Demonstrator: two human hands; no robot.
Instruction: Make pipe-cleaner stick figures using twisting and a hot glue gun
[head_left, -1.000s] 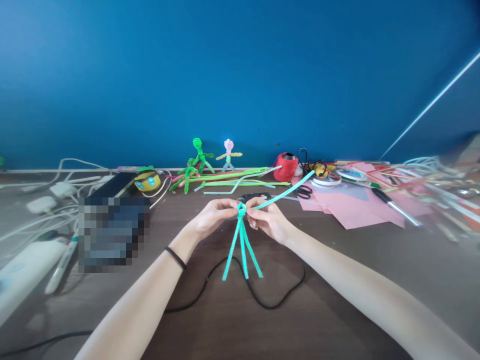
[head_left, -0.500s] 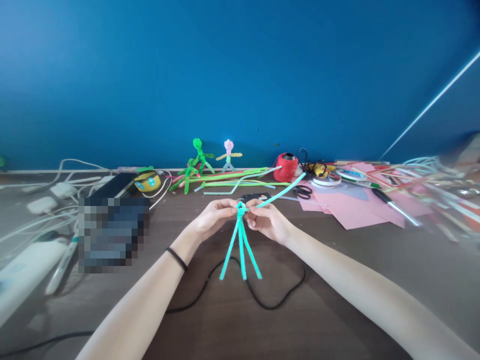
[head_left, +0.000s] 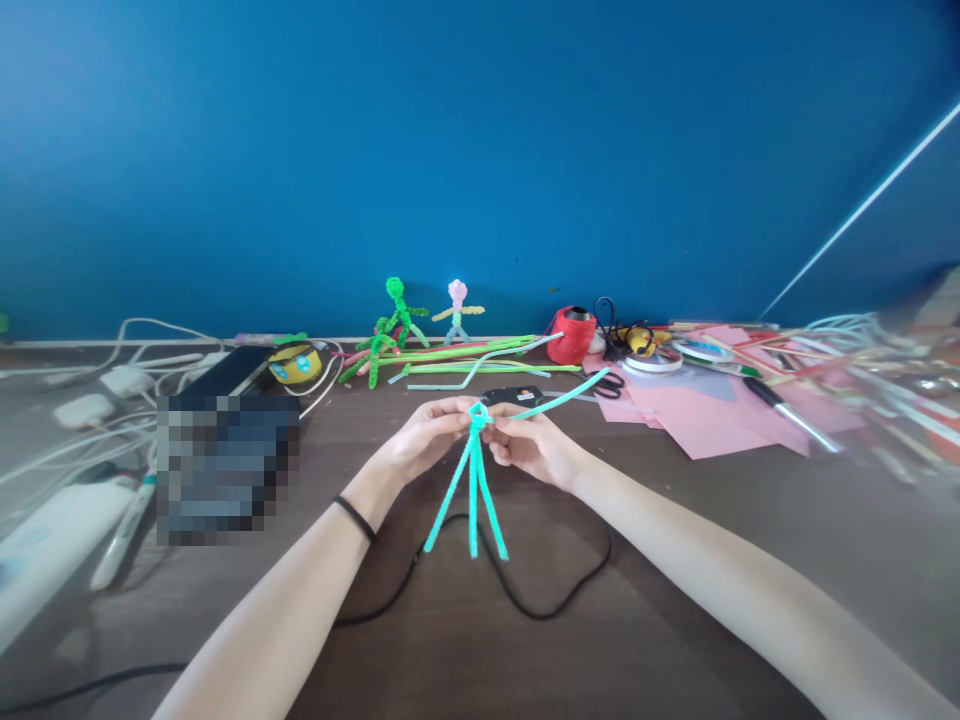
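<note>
Between my hands, above the table, is a bundle of turquoise pipe cleaners, knotted into a small loop at the top. Three strands hang down from the knot and fan apart. A fourth end sticks out to the upper right past my right hand. My left hand pinches the left side of the looped top. On the other side, my right hand is closed on the pipe cleaner close to the knot. Some of the fingertips are hidden behind the loop.
Behind my hands lie loose green pipe cleaners, a green pipe-cleaner figure, a pink-headed one and a red yarn spool. Scissors and pink paper are right; white cables left. A black cord runs below.
The hanging strands have swung a little to the left. The end sticking out at the right has dipped lower. Both hands keep their hold in nearly the same place.
</note>
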